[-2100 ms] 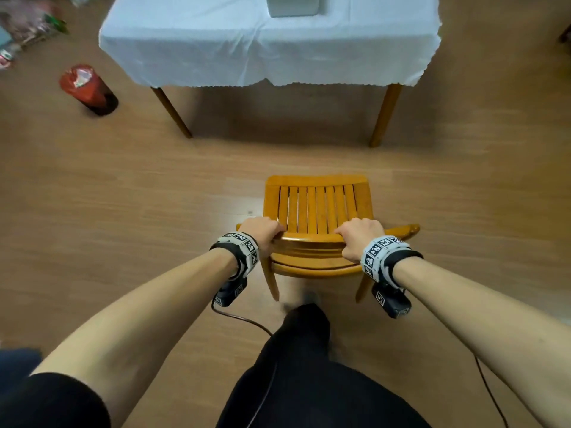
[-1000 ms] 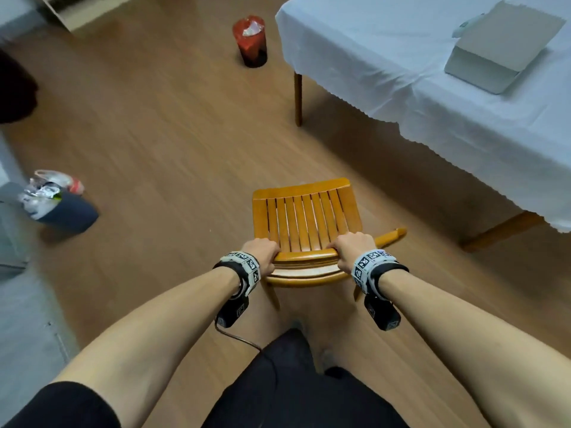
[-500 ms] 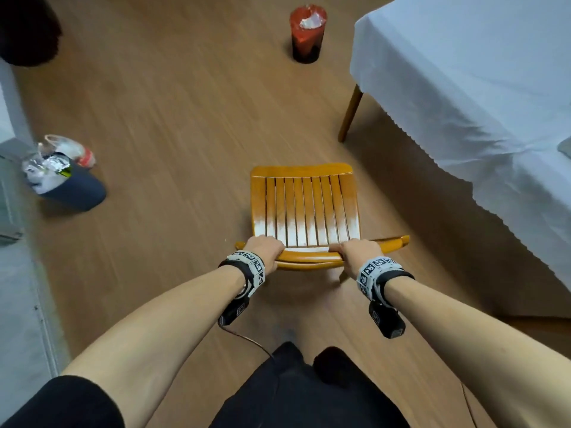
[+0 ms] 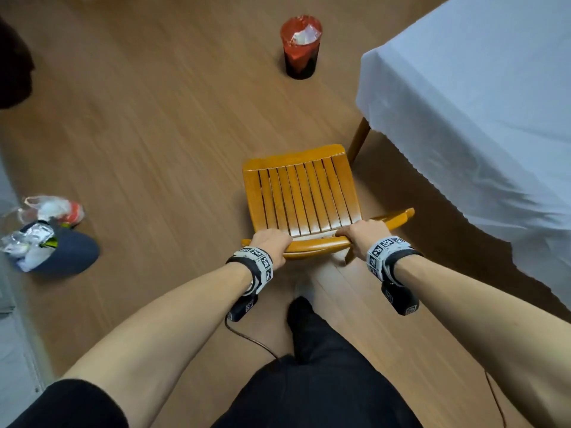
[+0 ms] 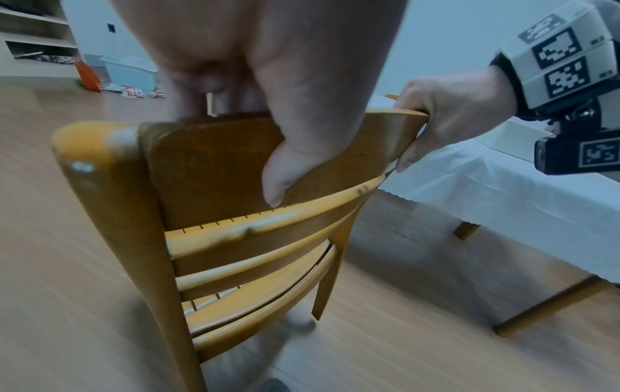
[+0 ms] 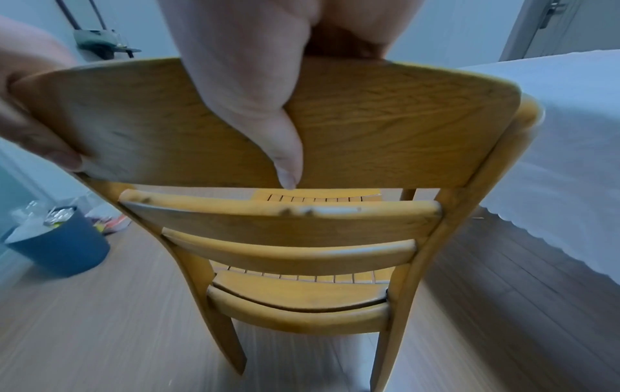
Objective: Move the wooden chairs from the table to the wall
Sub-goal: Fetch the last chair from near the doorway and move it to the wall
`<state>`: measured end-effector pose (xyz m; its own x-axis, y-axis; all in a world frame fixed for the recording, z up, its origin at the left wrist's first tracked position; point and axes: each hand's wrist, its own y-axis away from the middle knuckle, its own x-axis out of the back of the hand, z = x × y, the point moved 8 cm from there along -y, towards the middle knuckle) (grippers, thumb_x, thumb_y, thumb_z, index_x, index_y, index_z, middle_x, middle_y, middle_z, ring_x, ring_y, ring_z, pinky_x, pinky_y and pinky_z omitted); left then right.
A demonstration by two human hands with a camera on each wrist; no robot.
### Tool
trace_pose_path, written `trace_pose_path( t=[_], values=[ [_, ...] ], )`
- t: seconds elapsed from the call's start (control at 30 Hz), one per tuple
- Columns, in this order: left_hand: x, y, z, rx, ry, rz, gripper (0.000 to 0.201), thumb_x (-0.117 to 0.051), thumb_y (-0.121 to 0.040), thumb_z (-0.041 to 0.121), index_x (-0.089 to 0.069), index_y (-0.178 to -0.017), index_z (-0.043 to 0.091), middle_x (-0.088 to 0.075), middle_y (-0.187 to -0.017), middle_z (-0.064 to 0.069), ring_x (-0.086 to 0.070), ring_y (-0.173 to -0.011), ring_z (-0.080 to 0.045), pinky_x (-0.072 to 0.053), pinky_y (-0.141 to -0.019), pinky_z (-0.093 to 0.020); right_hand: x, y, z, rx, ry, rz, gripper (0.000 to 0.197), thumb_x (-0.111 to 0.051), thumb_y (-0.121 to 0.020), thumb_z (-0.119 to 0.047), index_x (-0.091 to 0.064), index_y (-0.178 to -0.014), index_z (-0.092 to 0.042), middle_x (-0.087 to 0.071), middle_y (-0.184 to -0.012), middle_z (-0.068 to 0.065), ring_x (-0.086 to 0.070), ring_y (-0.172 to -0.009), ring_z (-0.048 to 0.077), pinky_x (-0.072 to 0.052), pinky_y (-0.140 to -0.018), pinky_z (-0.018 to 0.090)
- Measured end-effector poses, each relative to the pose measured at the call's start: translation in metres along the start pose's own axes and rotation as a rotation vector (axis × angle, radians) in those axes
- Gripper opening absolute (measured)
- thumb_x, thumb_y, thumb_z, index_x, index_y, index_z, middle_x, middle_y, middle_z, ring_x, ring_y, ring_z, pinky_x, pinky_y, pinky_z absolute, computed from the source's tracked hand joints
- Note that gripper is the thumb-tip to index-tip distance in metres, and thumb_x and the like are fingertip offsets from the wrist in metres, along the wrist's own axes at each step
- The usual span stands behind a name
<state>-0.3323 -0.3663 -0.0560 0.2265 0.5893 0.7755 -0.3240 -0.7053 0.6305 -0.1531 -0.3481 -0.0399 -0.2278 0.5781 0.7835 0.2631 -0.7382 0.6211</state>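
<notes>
A wooden chair (image 4: pixel 301 196) with a slatted seat stands in front of me on the wood floor, its back rail toward me. My left hand (image 4: pixel 272 244) grips the left part of the top back rail (image 5: pixel 214 164), thumb behind it. My right hand (image 4: pixel 361 234) grips the right part of the same rail (image 6: pixel 385 127), thumb down its back face. The table (image 4: pixel 482 97) under a white cloth stands to the right of the chair, one leg (image 4: pixel 360 140) close to the seat's far right corner.
A red-lined bin (image 4: pixel 300 46) stands on the floor ahead. A dark blue bin (image 4: pixel 58 251) full of wrappers sits at the left beside a pale wall base (image 4: pixel 12 335). My dark-trousered leg (image 4: pixel 309 350) is right behind the chair. Bare wood floor (image 4: pixel 154 118) lies ahead and left.
I have turned left with the chair in both hands. The table has swung from ahead of me to the right side, and the blue bin has come into view at the left.
</notes>
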Motion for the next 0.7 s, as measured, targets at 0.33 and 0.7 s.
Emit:
trace_pose_path(
  t=[0.33, 0.7],
  values=[
    [0.137, -0.138, -0.129, -0.018, -0.02, 0.028, 0.037, -0.061, -0.09, 0.017, -0.055, -0.126, 0.023, -0.067, -0.112, -0.007, -0.062, -0.103, -0.03, -0.049, -0.08, -0.039, 0.14, -0.164, 0.038, -0.033, -0.06, 0.004, 0.036, -0.063, -0.095, -0.03, -0.057, -0.129, -0.042, -0.062, -0.091, -0.006, -0.065, -0.087, 0.021, -0.059, -0.078, 0.039],
    [0.269, -0.309, -0.257, -0.245, -0.174, 0.07, 0.042, -0.062, -0.093, 0.018, -0.05, -0.133, 0.02, -0.067, -0.109, -0.008, -0.062, -0.099, -0.029, -0.049, -0.08, -0.039, 0.26, -0.332, 0.08, -0.269, -0.234, 0.007, 0.049, -0.073, -0.089, -0.028, -0.058, -0.134, -0.04, -0.068, -0.103, -0.005, -0.067, -0.094, 0.019, -0.056, -0.08, 0.036]
  ],
)
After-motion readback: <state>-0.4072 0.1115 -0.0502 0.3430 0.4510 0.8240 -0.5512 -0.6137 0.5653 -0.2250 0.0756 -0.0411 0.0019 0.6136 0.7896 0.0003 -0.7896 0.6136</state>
